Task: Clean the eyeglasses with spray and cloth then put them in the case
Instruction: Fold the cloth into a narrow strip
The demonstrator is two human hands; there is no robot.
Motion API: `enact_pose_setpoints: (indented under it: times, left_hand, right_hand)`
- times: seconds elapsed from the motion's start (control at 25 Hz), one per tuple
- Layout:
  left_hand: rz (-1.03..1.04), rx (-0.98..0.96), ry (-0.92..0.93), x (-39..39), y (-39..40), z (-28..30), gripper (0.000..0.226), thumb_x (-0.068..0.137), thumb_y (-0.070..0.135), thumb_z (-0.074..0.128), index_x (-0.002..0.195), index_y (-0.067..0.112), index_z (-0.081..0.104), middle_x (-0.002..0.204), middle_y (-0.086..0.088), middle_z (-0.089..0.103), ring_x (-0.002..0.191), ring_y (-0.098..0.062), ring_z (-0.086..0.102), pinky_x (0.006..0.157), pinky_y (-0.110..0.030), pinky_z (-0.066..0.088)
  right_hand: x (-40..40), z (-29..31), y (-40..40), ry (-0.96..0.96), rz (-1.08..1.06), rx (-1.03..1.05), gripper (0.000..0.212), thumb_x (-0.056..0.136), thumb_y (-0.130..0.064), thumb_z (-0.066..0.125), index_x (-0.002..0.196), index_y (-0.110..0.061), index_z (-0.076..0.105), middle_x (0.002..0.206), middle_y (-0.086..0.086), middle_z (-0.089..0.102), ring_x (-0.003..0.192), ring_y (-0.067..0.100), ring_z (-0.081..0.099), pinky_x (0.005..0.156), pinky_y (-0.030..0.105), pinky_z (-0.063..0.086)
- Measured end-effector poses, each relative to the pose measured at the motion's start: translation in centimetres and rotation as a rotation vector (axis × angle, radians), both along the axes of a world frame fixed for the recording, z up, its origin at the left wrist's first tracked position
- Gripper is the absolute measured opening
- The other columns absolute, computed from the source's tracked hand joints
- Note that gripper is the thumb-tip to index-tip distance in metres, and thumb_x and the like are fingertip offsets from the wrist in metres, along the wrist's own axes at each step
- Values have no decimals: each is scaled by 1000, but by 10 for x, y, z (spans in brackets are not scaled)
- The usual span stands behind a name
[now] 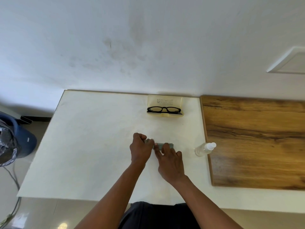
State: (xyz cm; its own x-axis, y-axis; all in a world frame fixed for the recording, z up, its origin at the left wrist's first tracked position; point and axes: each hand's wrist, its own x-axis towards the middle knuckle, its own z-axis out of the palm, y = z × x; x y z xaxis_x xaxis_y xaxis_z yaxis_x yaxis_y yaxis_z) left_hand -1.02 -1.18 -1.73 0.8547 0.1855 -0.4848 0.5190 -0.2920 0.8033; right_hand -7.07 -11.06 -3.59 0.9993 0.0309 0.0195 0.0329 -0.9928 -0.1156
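Black-framed eyeglasses (164, 110) rest in the open pale yellow translucent case (165, 100) at the back of the white table (92, 146). A small grey-green cloth (162, 145) lies folded on the table near me. My left hand (140, 148) pinches the cloth's left end between closed fingers. My right hand (170, 162) presses its fingers flat on the cloth's middle and right part. A clear spray bottle (204, 148) with a white cap lies on its side to the right of my hands, apart from them.
A wooden board (257, 139) adjoins the table's right side, and the bottle lies at the seam. A white wall rises behind the table. A blue bin (24, 138) with a plastic liner and a cable sit on the floor to the left.
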Motion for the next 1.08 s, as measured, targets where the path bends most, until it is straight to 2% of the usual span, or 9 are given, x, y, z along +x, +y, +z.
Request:
enact_pose_setpoints:
  times: [0.08,0.16,0.28,0.36,0.48,0.6,0.72,0.84,1.08]
  left_hand:
    - [-60,59,-82,-4,-4,5,26,78,13,66,94,13,45,73,3,52,66,-8,52,55,-21,41]
    - [-129,121,-160,-8,-10,8,29,79,12,65,97,13,43,72,3,53,65,-9,53,54,-21,40]
    - [-233,169,-223,-14,-22,10,33,81,12,63,109,10,44,74,3,59,66,-11,57,54,-19,43]
    - [-327,213,-247,-20,-29,9,40,84,16,60,119,10,42,89,-4,67,78,-17,61,64,-27,50]
    - [-437,287,-294,-27,-31,7,46,87,18,52,130,11,37,106,-6,68,101,-25,57,81,-40,51]
    - [-366,242,-299,-28,-23,2,46,86,2,46,130,8,36,104,-8,66,97,-26,59,77,-33,49]
    - [-189,240,-201,-20,-10,-6,29,88,3,46,117,5,47,102,-12,62,95,-27,58,76,-30,44]
    - [-201,276,-92,-12,-2,-14,14,89,17,54,97,6,57,95,-11,63,92,-24,56,73,-26,39]
    - [-278,305,5,-7,-9,-17,27,83,38,62,77,12,57,76,-3,61,75,-20,57,61,-30,44]
  right_hand:
    - [6,2,-2,159,-118,356,56,78,-2,56,130,-21,50,111,11,51,97,26,56,76,33,48]
    - [16,8,-8,206,-400,819,43,86,1,45,124,-16,55,113,10,55,104,24,55,87,28,45]
    - [28,18,-16,290,-755,1414,24,91,-13,45,107,-15,62,93,2,66,85,18,60,71,30,48]
    - [31,20,-21,343,-804,1560,17,92,-25,50,96,-14,62,82,3,66,74,17,61,62,29,47]
    - [33,15,-29,377,-818,1524,23,87,-30,62,102,-13,59,89,10,67,72,17,62,56,25,46]
    - [32,10,-33,360,-841,1381,25,85,-13,63,110,-13,56,100,14,63,78,20,60,58,24,49]
    - [30,6,-36,293,-787,1232,29,84,-7,61,112,-14,56,86,2,60,76,15,59,61,23,52]
    - [28,5,-37,223,-730,1118,29,82,-9,64,110,-13,55,76,-4,58,74,17,60,72,34,56]
    - [28,2,-38,145,-634,950,28,83,-11,65,109,-11,57,80,-1,61,79,15,56,71,23,41]
